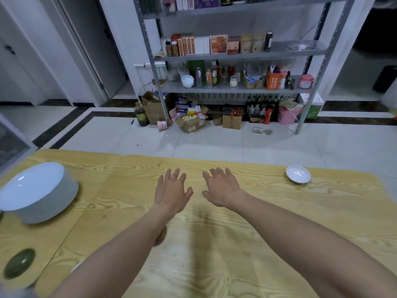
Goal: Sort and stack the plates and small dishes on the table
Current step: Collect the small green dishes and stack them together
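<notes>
A tall stack of white plates (pixel 40 191) stands at the left edge of the wooden table (pixel 214 244). One small white dish (pixel 298 173) lies alone near the far right edge. Both my arms reach out over the middle of the table. My left hand (pixel 171 191) and my right hand (pixel 222 187) hover side by side with fingers spread, holding nothing. Each hand is well away from the plates and the dish.
A dark green round object (pixel 19 263) lies at the near left corner of the table. Beyond the table's far edge is tiled floor, then a metal shelf rack (pixel 234 87) full of boxes and bottles, with cardboard boxes on the floor.
</notes>
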Tool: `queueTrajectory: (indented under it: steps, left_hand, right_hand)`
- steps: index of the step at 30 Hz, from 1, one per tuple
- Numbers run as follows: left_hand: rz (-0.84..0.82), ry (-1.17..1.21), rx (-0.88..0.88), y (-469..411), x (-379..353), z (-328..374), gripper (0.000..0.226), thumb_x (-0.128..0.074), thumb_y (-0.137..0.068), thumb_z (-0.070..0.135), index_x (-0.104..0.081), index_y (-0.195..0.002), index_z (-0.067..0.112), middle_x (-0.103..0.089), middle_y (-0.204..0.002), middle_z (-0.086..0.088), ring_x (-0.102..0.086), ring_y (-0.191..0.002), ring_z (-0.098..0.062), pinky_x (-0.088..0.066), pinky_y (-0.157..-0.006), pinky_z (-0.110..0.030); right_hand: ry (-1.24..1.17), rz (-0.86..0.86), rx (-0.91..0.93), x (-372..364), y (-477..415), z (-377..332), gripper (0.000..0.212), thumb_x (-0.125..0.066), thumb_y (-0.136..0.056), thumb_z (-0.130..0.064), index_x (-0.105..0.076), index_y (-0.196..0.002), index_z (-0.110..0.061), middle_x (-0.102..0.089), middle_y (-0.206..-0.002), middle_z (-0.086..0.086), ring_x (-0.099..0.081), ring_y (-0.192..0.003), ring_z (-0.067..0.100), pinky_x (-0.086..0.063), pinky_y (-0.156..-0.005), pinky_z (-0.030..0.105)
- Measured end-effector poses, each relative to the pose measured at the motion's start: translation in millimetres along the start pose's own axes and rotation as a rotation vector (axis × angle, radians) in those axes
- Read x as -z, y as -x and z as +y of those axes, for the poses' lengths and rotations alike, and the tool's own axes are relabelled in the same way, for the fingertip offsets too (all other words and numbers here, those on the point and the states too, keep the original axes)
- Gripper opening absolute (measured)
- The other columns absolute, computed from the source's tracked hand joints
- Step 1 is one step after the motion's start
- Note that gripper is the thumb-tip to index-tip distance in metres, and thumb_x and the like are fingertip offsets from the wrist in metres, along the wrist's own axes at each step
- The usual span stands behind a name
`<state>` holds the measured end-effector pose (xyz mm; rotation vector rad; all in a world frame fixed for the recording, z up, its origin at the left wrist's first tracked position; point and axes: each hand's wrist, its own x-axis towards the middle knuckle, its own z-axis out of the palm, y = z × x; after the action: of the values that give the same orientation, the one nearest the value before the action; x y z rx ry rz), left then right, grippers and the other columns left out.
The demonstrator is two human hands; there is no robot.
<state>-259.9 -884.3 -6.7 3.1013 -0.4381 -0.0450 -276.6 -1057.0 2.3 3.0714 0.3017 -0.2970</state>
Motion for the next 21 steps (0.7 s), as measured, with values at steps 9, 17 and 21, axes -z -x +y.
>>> queueTrajectory:
  steps: [9,17,21]
  left_hand:
    - [0.052,0.037,0.162,64.4,16.3,-82.7,0.062,-0.037,-0.097,0.054,-0.037,-0.149,0.020,-0.028,-0.160,-0.005,-0.015,-0.149,-0.028,-0.016,-0.117,-0.049]
    - [0.039,0.043,0.290,156.0,21.2,-206.3,0.061,-0.034,-0.098,0.054,-0.034,-0.150,0.022,-0.023,-0.162,-0.003,-0.011,-0.150,-0.028,-0.015,-0.118,-0.050]
    - [0.048,0.033,0.339,200.0,20.9,-259.5,0.061,-0.034,-0.098,0.054,-0.034,-0.150,0.023,-0.024,-0.161,-0.002,-0.013,-0.150,-0.027,-0.017,-0.117,-0.049]
  right_hand:
    - [0.048,0.063,0.073,23.7,8.1,-99.5,0.068,-0.044,-0.097,-0.046,-0.024,-0.154,-0.013,-0.037,-0.152,0.016,-0.028,-0.142,0.035,-0.021,-0.115,0.052]
    - [0.068,0.079,0.190,31.9,21.0,-250.4,0.066,-0.045,-0.097,-0.042,-0.025,-0.153,-0.013,-0.035,-0.152,0.015,-0.027,-0.143,0.034,-0.021,-0.116,0.051]
    - [0.074,0.097,0.252,34.0,24.6,-316.0,0.059,-0.046,-0.096,-0.040,-0.032,-0.147,-0.013,-0.042,-0.146,0.015,-0.033,-0.138,0.033,-0.027,-0.112,0.050]
